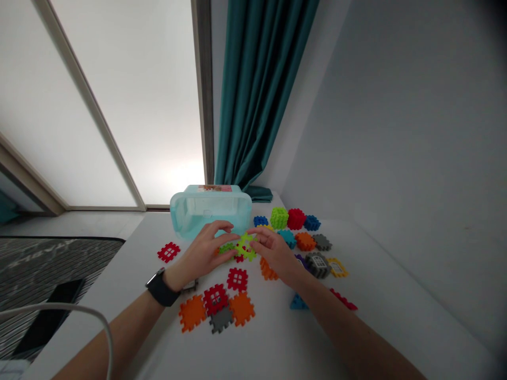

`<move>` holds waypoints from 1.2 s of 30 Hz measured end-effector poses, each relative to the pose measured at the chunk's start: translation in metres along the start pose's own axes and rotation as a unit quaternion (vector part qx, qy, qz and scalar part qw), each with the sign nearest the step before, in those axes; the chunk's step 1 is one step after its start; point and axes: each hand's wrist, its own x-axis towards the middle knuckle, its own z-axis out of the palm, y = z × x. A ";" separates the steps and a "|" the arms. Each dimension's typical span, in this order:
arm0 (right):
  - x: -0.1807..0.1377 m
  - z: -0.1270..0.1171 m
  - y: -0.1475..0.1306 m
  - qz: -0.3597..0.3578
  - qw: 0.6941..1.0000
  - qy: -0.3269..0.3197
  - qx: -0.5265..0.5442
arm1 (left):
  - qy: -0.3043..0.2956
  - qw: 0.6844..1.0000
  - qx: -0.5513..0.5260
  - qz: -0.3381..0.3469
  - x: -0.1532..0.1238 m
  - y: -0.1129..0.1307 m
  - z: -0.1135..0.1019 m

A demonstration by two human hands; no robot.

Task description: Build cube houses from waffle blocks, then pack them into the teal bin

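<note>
Head view: my right hand (277,253) pinches a lime tile (246,247) before the bluish bin (246,205); my left hand (208,250) meets its edge, grip unclear. Nearer on the bench (277,340), orange tiles (192,312) appear joined with red and grey ones; a red window tile (237,278) remains loose.

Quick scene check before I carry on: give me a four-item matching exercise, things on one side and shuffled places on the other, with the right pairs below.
Things:
1. lime-green piece
2. plastic tub
3. smartwatch
4. lime cube

Places:
A. around a wrist
B. beside the red block
C. between the left hand and right hand
D. beyond the hands, near the curtain

Pairs: 1-C, 2-D, 3-A, 4-B
</note>
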 end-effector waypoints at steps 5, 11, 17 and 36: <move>-0.001 0.001 0.004 0.025 0.999 0.011 0.041 | 0.001 0.999 0.037 0.037 0.001 0.007 -0.004; -0.003 0.007 0.001 0.051 0.994 -0.047 0.080 | 0.030 0.999 -0.034 -0.005 0.003 0.018 -0.005; -0.003 0.005 0.000 0.037 0.995 0.049 0.074 | 0.060 0.963 -0.199 -0.172 0.009 0.017 0.006; 0.000 -0.002 0.003 -0.088 0.986 0.042 -0.132 | 0.019 0.993 0.090 -0.078 -0.001 0.016 0.018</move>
